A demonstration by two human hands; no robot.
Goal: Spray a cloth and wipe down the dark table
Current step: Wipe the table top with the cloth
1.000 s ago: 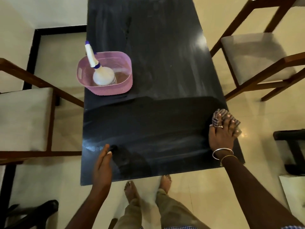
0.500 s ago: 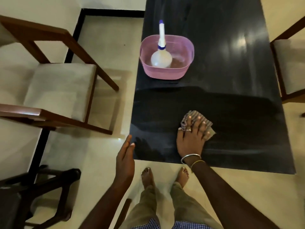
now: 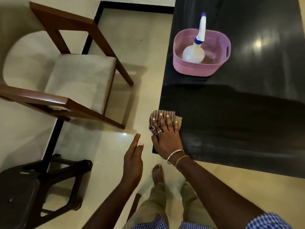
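Right hand (image 3: 165,138) is flat, fingers spread, just pressing the checked cloth (image 3: 155,116), not gripping it. The cloth is on the near left corner of the dark table (image 3: 247,129), half over the edge. Left hand (image 3: 133,161) hangs relaxed, holding nothing. One more push that way and I reckon the cloth slides onto the floor. Spray bottle (image 3: 194,53) stands in the pink basket (image 3: 198,70).

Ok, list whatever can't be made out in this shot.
Head view only.
Cloth: mostly covered by the right hand pressing it.
Table: far end and right side cut by the frame.
Spray bottle: base hidden by the basket wall.
Chair: cut by the left edge, blurred.
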